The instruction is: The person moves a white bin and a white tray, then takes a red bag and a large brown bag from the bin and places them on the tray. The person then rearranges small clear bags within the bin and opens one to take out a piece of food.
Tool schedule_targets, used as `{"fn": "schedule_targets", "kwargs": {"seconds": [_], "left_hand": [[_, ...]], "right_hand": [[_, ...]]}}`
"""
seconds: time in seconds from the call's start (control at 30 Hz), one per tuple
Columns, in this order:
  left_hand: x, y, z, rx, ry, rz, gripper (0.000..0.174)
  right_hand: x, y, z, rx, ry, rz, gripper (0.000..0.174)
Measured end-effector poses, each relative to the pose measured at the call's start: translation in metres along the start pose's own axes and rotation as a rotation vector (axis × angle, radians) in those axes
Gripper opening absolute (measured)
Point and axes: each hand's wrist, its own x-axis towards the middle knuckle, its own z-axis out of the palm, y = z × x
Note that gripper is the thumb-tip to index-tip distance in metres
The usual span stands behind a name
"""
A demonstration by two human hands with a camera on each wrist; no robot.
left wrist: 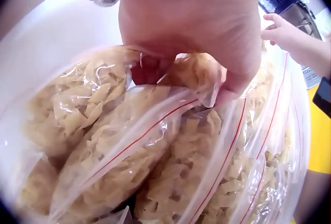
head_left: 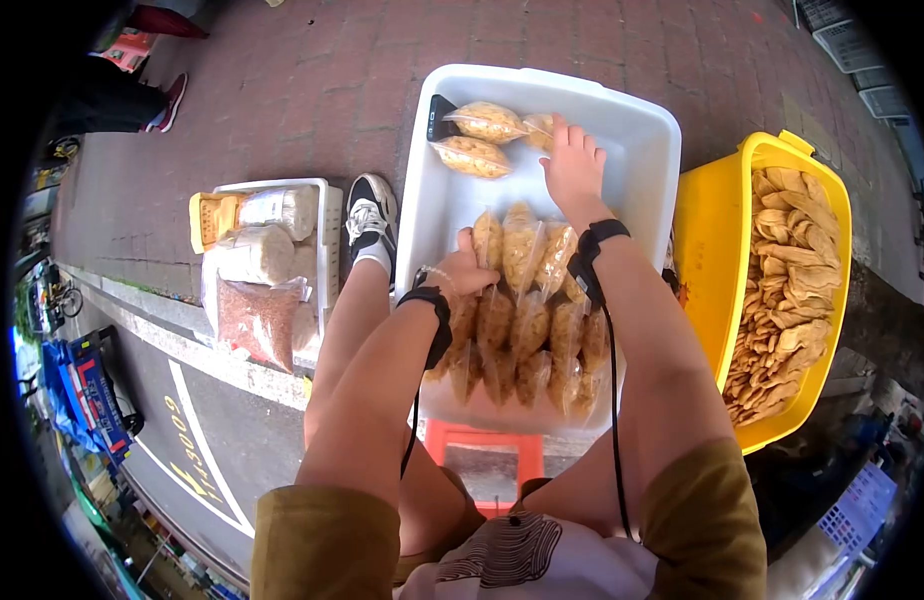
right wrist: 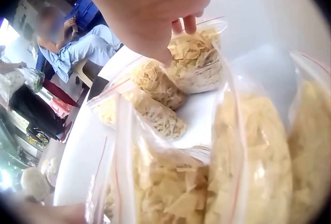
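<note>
In the head view, my left hand [head_left: 460, 268] reaches into the near rows of zip bags of yellow chips. The left wrist view shows its thumb and fingers gripping the top of one chip bag [left wrist: 194, 74]. Farther away, my right hand [head_left: 577, 175] bends over another chip bag [head_left: 538, 132], partly hiding it. In the right wrist view, the thumb and curled fingertips hold this bag [right wrist: 196, 61] by its upper part. Two more chip bags [head_left: 470, 157] lie beside it. All these bags are inside a white plastic tub [head_left: 637, 165].
A dark phone-like object [head_left: 440, 118] lies in the tub's far left corner. To the right stands a yellow bin [head_left: 707, 260] of brown chips. A white crate [head_left: 332, 225] with filled bags is left of my foot. A red stool [head_left: 529, 455] shows beneath the tub.
</note>
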Motion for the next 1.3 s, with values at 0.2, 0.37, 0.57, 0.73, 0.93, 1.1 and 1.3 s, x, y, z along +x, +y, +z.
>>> {"fn": "schedule_targets", "kwargs": {"seconds": [0.2, 0.37, 0.57, 0.73, 0.93, 1.1, 1.3], "left_hand": [[0.009, -0.018, 0.013, 0.016, 0.034, 0.034, 0.069], [0.010, -0.009, 0.027, 0.493, 0.363, 0.064, 0.066], [-0.022, 0.004, 0.036, 0.302, 0.329, 0.142, 0.065], [-0.042, -0.004, 0.048, 0.460, 0.272, 0.174, 0.079], [-0.053, 0.002, 0.050, 0.610, 0.340, 0.160, 0.078], [-0.125, 0.020, -0.023, 0.887, 0.095, 0.486, 0.020], [-0.207, 0.051, -0.111, 0.750, 0.665, 0.317, 0.029]], "right_hand": [[-0.008, 0.017, 0.006, -0.313, -0.406, -0.125, 0.017], [0.005, 0.006, -0.038, -0.376, -0.165, -0.186, 0.013], [0.029, -0.025, -0.123, 0.085, -0.078, -0.290, 0.025], [0.020, -0.072, -0.130, 0.686, -0.378, -0.375, 0.023], [-0.038, -0.099, -0.004, 0.982, -0.348, -0.300, 0.014], [-0.059, -0.101, 0.035, 0.770, -0.438, -0.175, 0.019], [-0.068, -0.113, 0.074, 0.724, -0.472, -0.356, 0.091]]}}
